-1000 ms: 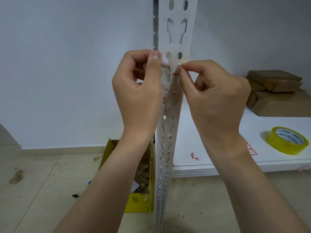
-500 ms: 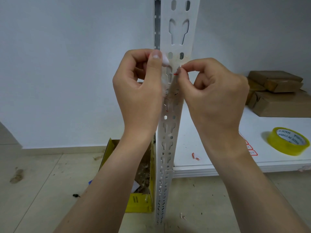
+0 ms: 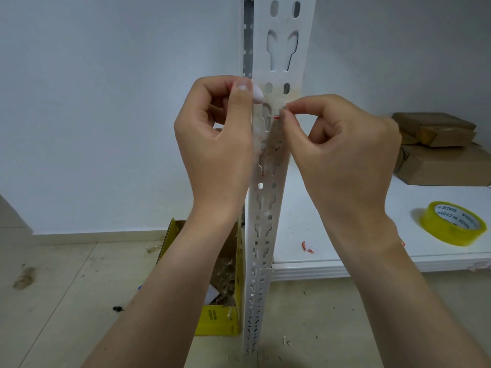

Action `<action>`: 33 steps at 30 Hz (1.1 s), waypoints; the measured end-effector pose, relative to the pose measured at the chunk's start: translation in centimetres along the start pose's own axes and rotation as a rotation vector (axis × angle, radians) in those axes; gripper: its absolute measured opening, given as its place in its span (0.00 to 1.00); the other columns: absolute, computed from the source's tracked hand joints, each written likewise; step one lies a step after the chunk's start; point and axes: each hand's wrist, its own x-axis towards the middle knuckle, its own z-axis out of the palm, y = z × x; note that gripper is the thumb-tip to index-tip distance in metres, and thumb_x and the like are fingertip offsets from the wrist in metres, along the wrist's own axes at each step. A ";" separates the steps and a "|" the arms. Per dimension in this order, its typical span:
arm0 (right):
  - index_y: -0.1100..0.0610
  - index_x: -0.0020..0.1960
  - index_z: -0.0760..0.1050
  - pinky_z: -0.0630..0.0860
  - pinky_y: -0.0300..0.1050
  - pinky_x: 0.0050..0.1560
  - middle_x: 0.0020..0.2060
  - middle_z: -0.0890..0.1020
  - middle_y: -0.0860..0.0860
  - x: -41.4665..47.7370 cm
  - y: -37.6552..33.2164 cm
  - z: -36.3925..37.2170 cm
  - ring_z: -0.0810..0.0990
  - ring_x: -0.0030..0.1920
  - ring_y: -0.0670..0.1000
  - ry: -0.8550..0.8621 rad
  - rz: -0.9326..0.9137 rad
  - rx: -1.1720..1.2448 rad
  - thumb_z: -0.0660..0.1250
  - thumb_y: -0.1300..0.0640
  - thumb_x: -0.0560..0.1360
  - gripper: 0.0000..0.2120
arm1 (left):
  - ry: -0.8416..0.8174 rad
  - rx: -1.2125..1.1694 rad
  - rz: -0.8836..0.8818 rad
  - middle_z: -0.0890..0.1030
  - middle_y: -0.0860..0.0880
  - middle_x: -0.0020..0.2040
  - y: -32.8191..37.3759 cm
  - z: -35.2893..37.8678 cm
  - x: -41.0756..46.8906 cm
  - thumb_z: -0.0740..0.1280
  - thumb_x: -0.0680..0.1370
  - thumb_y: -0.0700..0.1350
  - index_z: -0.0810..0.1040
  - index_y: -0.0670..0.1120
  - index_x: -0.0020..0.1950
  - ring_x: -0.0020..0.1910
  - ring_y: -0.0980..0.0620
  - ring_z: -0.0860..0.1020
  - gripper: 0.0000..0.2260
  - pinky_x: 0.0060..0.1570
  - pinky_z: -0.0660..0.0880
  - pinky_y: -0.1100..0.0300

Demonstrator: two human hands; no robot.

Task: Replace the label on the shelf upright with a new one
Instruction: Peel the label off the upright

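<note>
A white perforated shelf upright stands in the centre. A torn whitish label remnant with red and black marks clings to it at hand height, with yellowish glue residue just above. My left hand has curled fingers, and its thumb and forefinger pinch a peeled white scrap at the upright's left edge. My right hand pinches the label's torn right edge with thumb and forefinger tips near a red mark. No new label shows.
A white shelf board runs right, bearing a yellow tape roll, brown parcels and a red scrap. A yellow box of waste sits on the littered floor behind the upright.
Both hands keep their pinch on the label. The right fingertips have shifted very slightly at the torn edge; the rest is unchanged.
</note>
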 end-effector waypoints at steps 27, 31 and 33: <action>0.55 0.47 0.85 0.76 0.48 0.30 0.26 0.77 0.47 -0.4 -0.9 0.7 0.73 0.26 0.48 0.054 0.090 -0.025 0.72 0.50 0.79 0.09 | 0.001 -0.016 -0.012 0.85 0.49 0.44 -0.1 0.3 -0.2 0.66 0.82 0.42 0.81 0.45 0.46 0.36 0.54 0.75 0.06 0.39 0.74 0.61; 0.54 0.47 0.84 0.79 0.51 0.33 0.27 0.78 0.47 -0.4 -1.3 0.8 0.75 0.27 0.49 0.055 0.129 -0.034 0.71 0.50 0.79 0.08 | -0.002 -0.014 -0.015 0.85 0.48 0.44 0.0 0.4 -0.3 0.66 0.82 0.41 0.81 0.45 0.46 0.37 0.55 0.75 0.07 0.39 0.73 0.63; 0.52 0.47 0.84 0.79 0.50 0.34 0.26 0.76 0.46 -0.4 -1.4 0.9 0.75 0.27 0.48 0.042 0.144 -0.039 0.71 0.50 0.79 0.07 | -0.004 -0.013 -0.013 0.85 0.49 0.44 0.0 0.3 -0.3 0.66 0.82 0.41 0.81 0.45 0.46 0.36 0.56 0.75 0.07 0.39 0.73 0.63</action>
